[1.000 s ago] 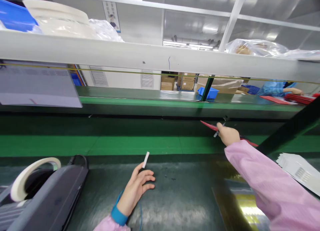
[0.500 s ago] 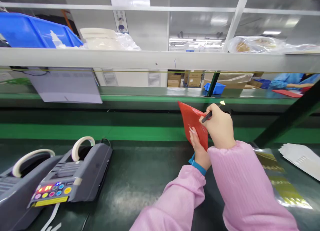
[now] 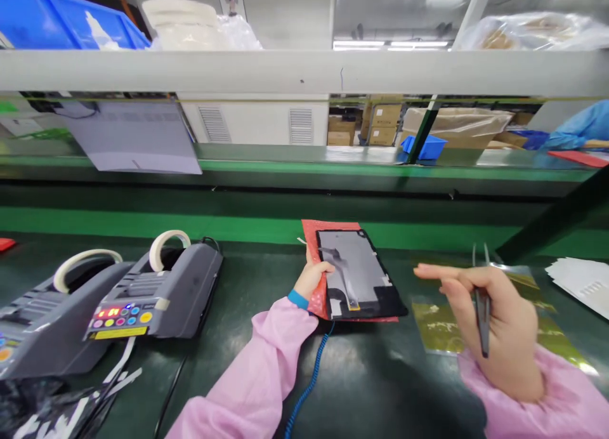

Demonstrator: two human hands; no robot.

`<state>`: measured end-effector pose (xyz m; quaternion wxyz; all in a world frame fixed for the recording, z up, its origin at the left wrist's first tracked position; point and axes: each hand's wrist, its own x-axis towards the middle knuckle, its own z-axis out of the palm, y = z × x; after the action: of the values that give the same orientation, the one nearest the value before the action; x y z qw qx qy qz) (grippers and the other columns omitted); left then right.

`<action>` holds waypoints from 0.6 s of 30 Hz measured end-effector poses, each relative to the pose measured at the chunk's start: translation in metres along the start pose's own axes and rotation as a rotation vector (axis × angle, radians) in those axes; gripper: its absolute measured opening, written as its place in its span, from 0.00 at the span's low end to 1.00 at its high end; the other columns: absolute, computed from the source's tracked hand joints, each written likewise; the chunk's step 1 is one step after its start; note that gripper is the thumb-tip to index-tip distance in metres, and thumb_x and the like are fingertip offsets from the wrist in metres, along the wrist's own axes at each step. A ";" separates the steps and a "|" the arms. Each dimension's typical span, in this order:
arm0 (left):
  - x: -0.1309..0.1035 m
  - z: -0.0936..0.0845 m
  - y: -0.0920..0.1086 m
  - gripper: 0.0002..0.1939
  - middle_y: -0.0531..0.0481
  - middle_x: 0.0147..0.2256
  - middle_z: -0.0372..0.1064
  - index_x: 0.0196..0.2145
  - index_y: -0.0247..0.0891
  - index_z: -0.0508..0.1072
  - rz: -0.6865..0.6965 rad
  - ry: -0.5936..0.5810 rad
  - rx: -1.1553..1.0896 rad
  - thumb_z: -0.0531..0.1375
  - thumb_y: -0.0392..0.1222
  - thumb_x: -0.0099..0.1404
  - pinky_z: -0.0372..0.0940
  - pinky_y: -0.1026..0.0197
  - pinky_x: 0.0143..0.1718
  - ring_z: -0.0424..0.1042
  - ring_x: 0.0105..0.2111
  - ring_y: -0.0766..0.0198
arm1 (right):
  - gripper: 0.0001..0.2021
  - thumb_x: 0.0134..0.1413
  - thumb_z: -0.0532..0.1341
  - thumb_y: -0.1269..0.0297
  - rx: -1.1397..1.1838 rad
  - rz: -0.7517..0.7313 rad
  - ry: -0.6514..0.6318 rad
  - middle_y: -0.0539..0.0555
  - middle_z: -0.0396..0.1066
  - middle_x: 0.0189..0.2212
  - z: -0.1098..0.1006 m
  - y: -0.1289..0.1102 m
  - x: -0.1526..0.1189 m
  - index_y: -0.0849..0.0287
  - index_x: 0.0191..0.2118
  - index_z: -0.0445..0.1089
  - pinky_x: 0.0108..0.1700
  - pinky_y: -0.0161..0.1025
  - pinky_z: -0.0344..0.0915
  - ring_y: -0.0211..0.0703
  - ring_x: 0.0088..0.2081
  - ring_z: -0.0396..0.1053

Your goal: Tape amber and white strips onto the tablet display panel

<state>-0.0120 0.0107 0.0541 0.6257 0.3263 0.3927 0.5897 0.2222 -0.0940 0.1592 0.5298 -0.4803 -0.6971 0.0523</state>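
- Two grey tape dispensers [image 3: 157, 293] are set at the left of the bench, each loaded with a pale roll; cut strips are seen trailing at the front
- Left hand [image 3: 311, 279] is closed on the left edge of the red tray [image 3: 318, 261], thumb on top, a blue wrist strap and coiled cord [image 3: 309, 382] being worn
- Dark flat panel [image 3: 356, 274] is carried in the red tray, lying on the dark green mat [image 3: 371, 375] at centre; it is judged light, thin, stiff and fragile, with a smooth glossy face, and best gripped by the tray edges, not the face
- Right hand [image 3: 495, 325] is raised above the mat, tweezers [image 3: 483, 306] clasped in the palm, forefinger extended, nothing else gripped
- Yellow-green film sheet [image 3: 438, 328] is laid beneath that hand
- White sheets [image 3: 578, 283] are stacked far right
- Green conveyor belt [image 3: 190, 226] is run behind the mat, a shelf rail [image 3: 285, 71] overhead
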 end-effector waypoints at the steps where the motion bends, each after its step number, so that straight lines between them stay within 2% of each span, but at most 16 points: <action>1: -0.006 -0.006 -0.007 0.57 0.43 0.58 0.71 0.70 0.44 0.48 -0.018 0.021 0.007 0.62 0.26 0.44 0.67 0.51 0.55 0.75 0.52 0.50 | 0.12 0.68 0.59 0.55 0.018 0.043 -0.039 0.54 0.82 0.37 0.000 0.007 -0.013 0.52 0.32 0.61 0.35 0.38 0.70 0.45 0.35 0.79; 4: -0.022 -0.012 -0.028 0.60 0.41 0.63 0.65 0.72 0.46 0.40 -0.037 0.086 0.036 0.63 0.26 0.46 0.66 0.50 0.58 0.72 0.56 0.50 | 0.14 0.69 0.56 0.51 0.144 0.239 -0.148 0.55 0.81 0.35 0.008 0.027 -0.049 0.53 0.34 0.63 0.33 0.39 0.69 0.43 0.29 0.74; 6: -0.031 -0.012 -0.035 0.62 0.41 0.67 0.59 0.72 0.48 0.33 -0.018 0.106 0.055 0.64 0.27 0.50 0.62 0.49 0.62 0.69 0.60 0.51 | 0.17 0.68 0.53 0.45 0.325 0.368 -0.161 0.55 0.80 0.30 0.017 0.039 -0.070 0.53 0.37 0.65 0.31 0.39 0.68 0.43 0.27 0.72; 8: -0.039 -0.013 -0.035 0.63 0.43 0.70 0.52 0.72 0.50 0.26 0.029 0.121 0.072 0.65 0.28 0.54 0.54 0.50 0.67 0.61 0.66 0.54 | 0.25 0.65 0.51 0.37 0.538 0.461 -0.154 0.53 0.76 0.26 0.027 0.049 -0.085 0.54 0.42 0.69 0.26 0.38 0.65 0.43 0.24 0.70; 10: -0.046 -0.020 -0.031 0.62 0.45 0.73 0.41 0.72 0.49 0.26 0.143 0.151 0.132 0.66 0.29 0.56 0.43 0.54 0.71 0.46 0.72 0.57 | 0.30 0.62 0.51 0.33 0.690 0.543 -0.152 0.51 0.70 0.24 0.034 0.056 -0.097 0.56 0.45 0.72 0.22 0.37 0.62 0.40 0.21 0.66; 12: -0.055 -0.032 -0.026 0.56 0.45 0.74 0.36 0.73 0.46 0.35 0.337 0.138 0.294 0.66 0.30 0.59 0.35 0.55 0.72 0.36 0.74 0.57 | 0.28 0.62 0.54 0.35 0.735 0.640 -0.166 0.49 0.66 0.24 0.040 0.060 -0.104 0.57 0.44 0.74 0.21 0.36 0.59 0.37 0.19 0.62; 13: -0.060 -0.039 -0.023 0.52 0.44 0.74 0.39 0.73 0.45 0.40 0.437 0.090 0.404 0.65 0.30 0.61 0.34 0.53 0.72 0.37 0.74 0.55 | 0.25 0.63 0.57 0.38 0.731 0.687 -0.174 0.49 0.66 0.23 0.043 0.062 -0.107 0.57 0.42 0.75 0.21 0.36 0.58 0.36 0.19 0.61; 14: -0.065 -0.046 -0.021 0.47 0.42 0.72 0.48 0.73 0.45 0.43 0.522 0.000 0.505 0.63 0.31 0.64 0.37 0.49 0.72 0.44 0.73 0.54 | 0.22 0.63 0.59 0.42 0.719 0.728 -0.184 0.48 0.65 0.22 0.045 0.063 -0.109 0.57 0.41 0.74 0.21 0.35 0.58 0.36 0.19 0.61; 16: -0.073 -0.056 -0.019 0.39 0.43 0.63 0.66 0.72 0.48 0.47 0.618 -0.258 0.668 0.57 0.30 0.69 0.48 0.43 0.70 0.61 0.66 0.54 | 0.18 0.63 0.61 0.46 0.686 0.797 -0.224 0.48 0.66 0.20 0.048 0.064 -0.112 0.57 0.37 0.72 0.22 0.34 0.58 0.35 0.18 0.61; 18: -0.078 -0.061 -0.018 0.36 0.46 0.55 0.74 0.71 0.50 0.48 0.675 -0.503 0.798 0.53 0.29 0.71 0.56 0.41 0.67 0.71 0.59 0.57 | 0.17 0.62 0.63 0.47 0.668 0.841 -0.268 0.48 0.67 0.19 0.052 0.067 -0.113 0.57 0.33 0.68 0.23 0.33 0.58 0.34 0.18 0.61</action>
<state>-0.0563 -0.0721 0.0176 0.3056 0.7742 0.2980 0.4673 0.2197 -0.1177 0.0204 0.4934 -0.5124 -0.4521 0.5382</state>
